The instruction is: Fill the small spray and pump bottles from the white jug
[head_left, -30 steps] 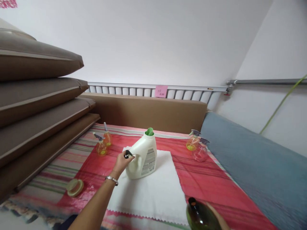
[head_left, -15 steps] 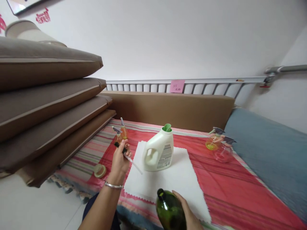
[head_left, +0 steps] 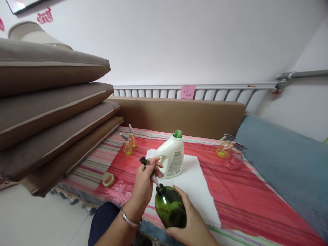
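Observation:
My left hand [head_left: 148,181] grips a black pump head [head_left: 144,161], its pale tube pointing down into the mouth of a green bottle [head_left: 170,206]. The lower part of the tube is out of sight at the neck. Wrapped round the bottle's right side and base is my right hand [head_left: 189,218]; the bottle leans towards the left. Just beyond my left hand, a white detergent jug [head_left: 176,155] with a green cap [head_left: 177,134] stands upright on a white cloth [head_left: 197,177].
Two spray bottles [head_left: 127,147] with yellowish liquid stand at the back left. Two more, one yellow and one pink bottle [head_left: 233,160], stand at the right. A round lid [head_left: 108,179] lies near the left edge. Stacked cushions [head_left: 56,99] rise on the left.
My left hand has moved right and down, bringing the pump tube into the bottle's mouth. The green bottle has come up and left in my right hand.

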Demonstrator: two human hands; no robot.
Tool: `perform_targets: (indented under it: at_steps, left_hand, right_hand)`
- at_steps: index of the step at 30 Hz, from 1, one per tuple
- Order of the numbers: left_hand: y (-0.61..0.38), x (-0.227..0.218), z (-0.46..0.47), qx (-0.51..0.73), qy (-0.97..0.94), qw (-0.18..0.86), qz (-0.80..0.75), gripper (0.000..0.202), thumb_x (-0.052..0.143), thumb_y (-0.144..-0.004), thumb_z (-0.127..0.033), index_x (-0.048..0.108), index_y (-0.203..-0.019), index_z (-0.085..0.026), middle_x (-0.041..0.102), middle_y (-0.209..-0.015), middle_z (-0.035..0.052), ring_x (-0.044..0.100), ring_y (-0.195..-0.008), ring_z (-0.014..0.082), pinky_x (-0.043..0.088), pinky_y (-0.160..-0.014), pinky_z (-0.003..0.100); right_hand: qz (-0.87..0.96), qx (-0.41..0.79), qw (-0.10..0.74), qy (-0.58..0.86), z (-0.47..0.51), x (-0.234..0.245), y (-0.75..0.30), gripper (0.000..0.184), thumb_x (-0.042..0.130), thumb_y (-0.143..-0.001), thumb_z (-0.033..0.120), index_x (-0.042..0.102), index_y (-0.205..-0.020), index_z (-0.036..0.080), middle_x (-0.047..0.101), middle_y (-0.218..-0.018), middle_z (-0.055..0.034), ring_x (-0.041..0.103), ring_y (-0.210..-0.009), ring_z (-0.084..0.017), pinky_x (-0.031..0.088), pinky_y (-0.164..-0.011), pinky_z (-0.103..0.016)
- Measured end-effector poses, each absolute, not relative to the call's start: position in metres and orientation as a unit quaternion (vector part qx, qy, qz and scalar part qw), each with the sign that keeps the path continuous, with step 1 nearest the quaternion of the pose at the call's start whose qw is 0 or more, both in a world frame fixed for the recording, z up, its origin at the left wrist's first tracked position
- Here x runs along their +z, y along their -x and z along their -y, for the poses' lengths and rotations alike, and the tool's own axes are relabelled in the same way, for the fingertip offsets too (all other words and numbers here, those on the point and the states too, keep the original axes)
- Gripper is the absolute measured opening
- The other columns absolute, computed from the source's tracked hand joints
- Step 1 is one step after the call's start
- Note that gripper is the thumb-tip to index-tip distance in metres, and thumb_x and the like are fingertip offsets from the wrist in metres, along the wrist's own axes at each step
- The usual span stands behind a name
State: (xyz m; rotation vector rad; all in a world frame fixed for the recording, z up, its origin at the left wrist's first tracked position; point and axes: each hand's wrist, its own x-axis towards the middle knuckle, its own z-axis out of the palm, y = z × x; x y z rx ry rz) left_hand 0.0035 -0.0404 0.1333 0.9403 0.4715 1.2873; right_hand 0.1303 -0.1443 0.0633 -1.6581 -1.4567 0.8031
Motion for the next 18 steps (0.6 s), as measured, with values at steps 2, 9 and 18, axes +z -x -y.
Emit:
perform_targets:
  at_steps: [2, 9, 18]
  left_hand:
    - [-0.007, 0.128, 0.05, 0.498, -0.484, 0.678, -0.243, 0.032, 0.058, -0.081, -0.043, 0.07, -0.085, -0.014, 0.066, -0.076, 0.0053, 0.059, -0.069, 0.0142, 0.045, -0.066, 0.025]
    - [0.005, 0.129, 0.061, 0.395, -0.593, 0.653, -0.257, 0.043, 0.047, -0.085, -0.05, 0.07, -0.093, -0.015, 0.07, -0.095, 0.0104, 0.059, -0.099, 0.0267, 0.041, -0.086, 0.035]
    - [0.014, 0.128, 0.049, 0.442, -0.548, 0.663, -0.254, 0.046, 0.08, -0.053, -0.048, 0.066, -0.083, -0.016, 0.067, -0.078, 0.0041, 0.058, -0.079, 0.0199, 0.041, -0.072, 0.027]
  right_hand:
    - [0.565, 0.308, 0.396, 0.655, 0.146, 0.073, -0.129, 0.095, 0.066, -0.05, 0.015, 0.025, -0.134, 0.023, 0.042, -0.136, -0.0094, 0.041, -0.125, -0.026, 0.032, -0.105, -0.039]
    - [0.548, 0.329, 0.413, 0.649, 0.15, 0.078, -0.124, 0.097, 0.066, -0.047, 0.014, 0.025, -0.135, 0.02, 0.04, -0.139, -0.012, 0.038, -0.127, -0.029, 0.029, -0.106, -0.042]
    - [0.524, 0.331, 0.433, 0.654, 0.148, 0.083, -0.123, 0.095, 0.065, -0.049, 0.013, 0.024, -0.134, 0.023, 0.045, -0.135, -0.0104, 0.044, -0.123, -0.029, 0.033, -0.103, -0.042]
